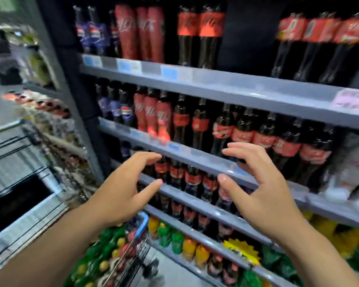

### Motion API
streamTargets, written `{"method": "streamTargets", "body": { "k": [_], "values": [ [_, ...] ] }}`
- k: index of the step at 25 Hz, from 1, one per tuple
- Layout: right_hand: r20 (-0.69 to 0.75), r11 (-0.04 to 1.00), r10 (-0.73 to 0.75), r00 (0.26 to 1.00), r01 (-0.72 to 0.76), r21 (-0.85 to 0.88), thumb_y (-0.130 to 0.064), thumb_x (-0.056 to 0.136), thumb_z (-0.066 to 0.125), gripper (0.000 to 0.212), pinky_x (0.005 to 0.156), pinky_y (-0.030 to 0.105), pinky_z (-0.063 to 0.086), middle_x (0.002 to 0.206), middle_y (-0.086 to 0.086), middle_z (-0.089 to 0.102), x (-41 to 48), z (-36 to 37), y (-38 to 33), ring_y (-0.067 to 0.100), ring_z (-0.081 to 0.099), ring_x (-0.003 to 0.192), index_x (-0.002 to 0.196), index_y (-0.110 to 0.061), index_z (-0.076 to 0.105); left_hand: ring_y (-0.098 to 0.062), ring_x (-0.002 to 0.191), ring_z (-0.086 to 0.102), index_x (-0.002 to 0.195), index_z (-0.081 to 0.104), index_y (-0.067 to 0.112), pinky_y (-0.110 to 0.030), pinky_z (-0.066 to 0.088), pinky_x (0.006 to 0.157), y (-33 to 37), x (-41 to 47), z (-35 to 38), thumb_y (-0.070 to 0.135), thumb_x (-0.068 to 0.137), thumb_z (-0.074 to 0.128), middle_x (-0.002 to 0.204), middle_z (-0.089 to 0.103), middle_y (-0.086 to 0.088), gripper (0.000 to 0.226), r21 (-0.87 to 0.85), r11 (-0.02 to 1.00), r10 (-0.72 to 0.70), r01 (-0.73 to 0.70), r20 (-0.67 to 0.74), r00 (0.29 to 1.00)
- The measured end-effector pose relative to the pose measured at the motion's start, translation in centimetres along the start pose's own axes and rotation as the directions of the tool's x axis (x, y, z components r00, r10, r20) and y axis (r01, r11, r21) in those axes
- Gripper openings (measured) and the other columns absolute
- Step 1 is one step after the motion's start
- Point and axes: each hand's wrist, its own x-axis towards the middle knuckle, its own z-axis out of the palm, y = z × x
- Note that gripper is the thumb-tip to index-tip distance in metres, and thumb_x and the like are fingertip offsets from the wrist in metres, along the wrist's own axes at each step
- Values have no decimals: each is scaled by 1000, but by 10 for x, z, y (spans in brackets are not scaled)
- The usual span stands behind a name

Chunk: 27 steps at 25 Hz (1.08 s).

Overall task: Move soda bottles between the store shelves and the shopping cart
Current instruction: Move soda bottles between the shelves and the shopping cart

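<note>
Frame is motion-blurred, so we note fine detail with caution.

Hands: the left hand (126,189) and right hand (263,189) hover at mid-frame in front of the shelves (247,90), palms turned toward each other. On both, the fingers are spread and only gently curved, with the thumb set apart. Neither hand holds anything.

Position of bottles: the small bottles (192,177) stand in a row in the gap between the two hands and behind them, at centre frame. We see no contact with either hand. The right fingertips overlap the grey rail (187,151) of the shelf above that row; we cannot tell whether they touch it. The large bottles (243,131) stand on that upper shelf, just above the right hand.

Appearance: both sets are upright, with dark cola, black caps and red labels. The small ones are packed side by side, and the row runs down toward lower right.

The cart (143,221) is at lower centre, under the left wrist. It has wire sides and a blue corner. Green and yellow goods (108,243) lie inside it, too blurred to name.
</note>
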Motion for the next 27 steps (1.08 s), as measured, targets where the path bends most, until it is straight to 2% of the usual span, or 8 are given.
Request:
{"method": "streamTargets", "body": {
  "k": [2,3,7,12,16,19,23,27],
  "values": [
    [37,999,-22,999,21,32,-51,94,60,34,105,21,37,137,-18,45,-7,22,-15,-2,43,134,125,-39,56,21,120,41,138,43,38,0,34,92,-8,-27,-15,58,96,48,132,40,40,47,36,998,-50,51,-22,999],
    [50,999,-36,998,34,38,-50,94,60,34,106,20,36,138,-19,44,-9,32,-21,-2,42,134,126,-40,54,20,120,41,139,43,38,-2,34,93,-13,-38,-22,56,96,48,132,40,39,47,52,996,-73,75,-38,997],
    [88,994,-93,992,88,59,-47,93,58,39,104,4,27,136,-18,43,-14,78,-45,-8,39,132,130,-38,49,1,128,41,144,44,22,-20,32,105,-44,-75,-48,48,96,52,140,46,13,55,132,974,-171,185,-108,979],
    [146,989,-73,987,54,135,-42,93,59,42,109,19,35,137,-9,47,-17,160,-70,1,42,135,132,-26,53,-14,133,45,146,42,18,-29,34,109,-110,-118,-84,34,98,60,145,49,0,53,166,941,-272,295,-145,951],
    [145,984,-18,989,-8,178,-29,92,63,37,107,16,35,136,-5,47,-15,249,-89,3,44,133,128,-23,54,-13,132,44,145,42,16,-26,31,107,-183,-155,-100,32,99,59,144,49,-2,51,150,923,-337,354,-130,933],
    [70,978,32,997,-46,205,-33,93,63,35,108,19,36,132,-4,49,-18,323,-103,5,47,132,125,-27,52,-10,130,43,144,42,15,-23,30,107,-250,-177,-111,28,98,61,143,49,-4,51,123,925,-353,359,-68,933],
    [21,941,187,982,-185,284,-40,93,60,36,106,40,47,134,-3,49,-30,419,-109,17,50,132,127,-29,51,4,121,40,141,39,22,-30,35,102,-339,-197,-117,28,97,62,138,52,1,50,67,918,-391,392,-25,920],
    [46,907,344,938,-345,242,-44,92,59,36,103,47,50,130,-11,49,-42,487,-95,14,52,128,126,-32,50,2,115,44,138,40,22,-29,38,98,-401,-206,-90,25,96,62,131,55,3,47,39,904,-427,425,54,903]
  ]
}}
